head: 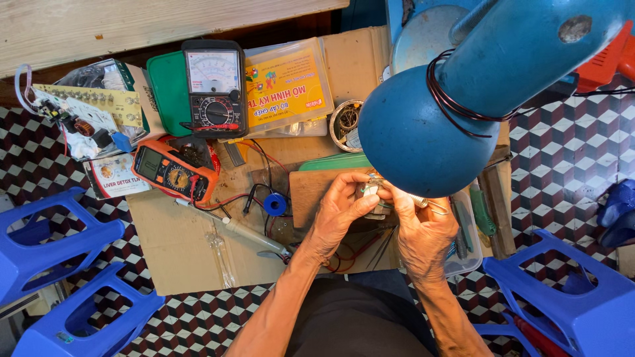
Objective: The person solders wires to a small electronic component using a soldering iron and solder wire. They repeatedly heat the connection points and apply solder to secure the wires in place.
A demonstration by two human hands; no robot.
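Left hand (340,215) was curled, fingers bent in and thumb pressed against a small pale metallic part (372,193), clamped on it from the left. Right hand (423,231) was closed on the same part from the right, fingertips meeting the left hand's right above it. Exact kind of part couldn't be told; it was mostly hidden by fingers and partly under the edge of the blue lamp shade (423,135). A thin metal rod (423,201) stuck out by the right fingers toward the right; which finger held it couldn't be told.

Part sat just above a brown board (307,192) on a cardboard sheet (192,254), near the centre of the work area, right under the lamp. Dark wire was coiled round the lamp's neck (463,99).

Left of the hands: small blue solder spool (275,204), soldering iron (238,228) lying diagonally, red and black leads tangled between. Further left, orange digital multimeter (173,173); above it, black analogue multimeter (213,86) on a green lid. Circuit board (92,109) at far left. Clear plastic box with yellow label (286,89) beside the analogue meter. Round tin (345,122) above the hands.

Right of the hands: clear tray (468,244) with a green-handled tool (481,211). Blue plastic stools (53,241) on both sides, on a chequered floor.
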